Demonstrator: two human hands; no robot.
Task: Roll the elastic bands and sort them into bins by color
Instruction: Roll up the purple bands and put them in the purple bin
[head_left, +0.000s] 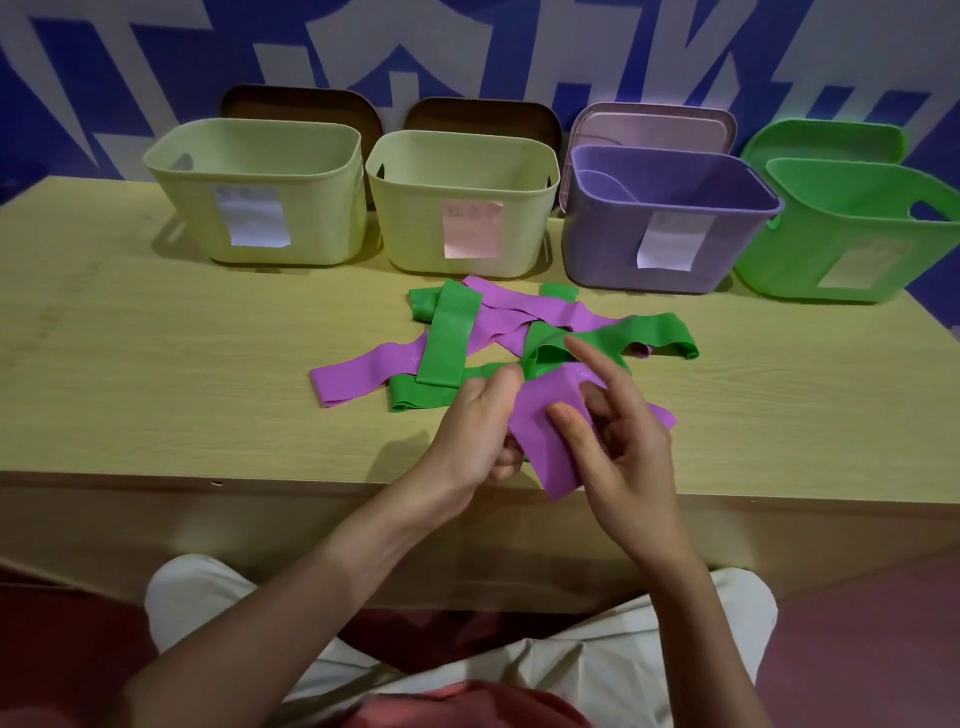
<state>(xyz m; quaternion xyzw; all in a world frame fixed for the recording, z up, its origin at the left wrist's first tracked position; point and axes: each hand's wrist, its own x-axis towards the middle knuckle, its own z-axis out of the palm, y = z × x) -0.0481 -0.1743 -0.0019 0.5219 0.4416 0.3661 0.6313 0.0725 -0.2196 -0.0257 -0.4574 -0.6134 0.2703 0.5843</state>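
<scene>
A blue-and-white patterned wall backs a pale wooden table (156, 338), where four bins stand in a row along the far edge: two cream bins (260, 192), a purple bin (665, 228) and, at the right end, a green bin (852, 234). Just in front of the purple bin lies a loose pile of bands (493, 332), green and purple strips crossed over one another. Nearer the person than that pile, both hands hold one purple band (545, 436) lifted off the table: the left hand (478, 431) has its fingers curled round the band's left side with the thumb on top, while the right hand (618, 447) pinches the right side with thumb and lower fingers, its index finger stretched out straight toward the pile. No roll has formed yet, by the look of it. To roll it well, I would flatten the strip first, keep its edges lined up, turn one end tightly over itself, and hold steady tension with the other hand so the coil does not spring open before it goes into the purple bin.
</scene>
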